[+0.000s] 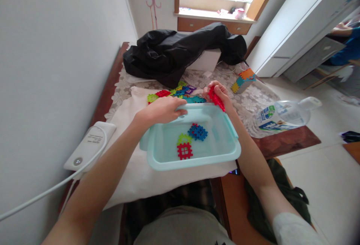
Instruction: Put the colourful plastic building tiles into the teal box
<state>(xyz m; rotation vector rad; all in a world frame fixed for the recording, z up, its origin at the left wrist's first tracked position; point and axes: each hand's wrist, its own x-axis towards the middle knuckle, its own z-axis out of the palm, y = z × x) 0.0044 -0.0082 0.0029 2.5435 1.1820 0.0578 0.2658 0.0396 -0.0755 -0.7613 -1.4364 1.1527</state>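
A pale turquoise plastic tub (197, 160) stands on a white cloth in front of me. Inside lie a red waffle block (185, 151), a blue one (198, 131) and a green one (183, 138). My left hand (161, 110) rests closed on the tub's far rim. Over the tub's far right corner, my right hand (219, 94) pinches a red waffle block (216, 99). Behind the tub lies a pile of several coloured blocks (174, 93).
A black jacket (180, 51) covers a white box at the table's back. A small assembled block cube (243, 80) and a lying plastic bottle (284, 114) sit to the right. A white device with a cable (90, 145) lies left. A white cabinet (295, 27) stands at right.
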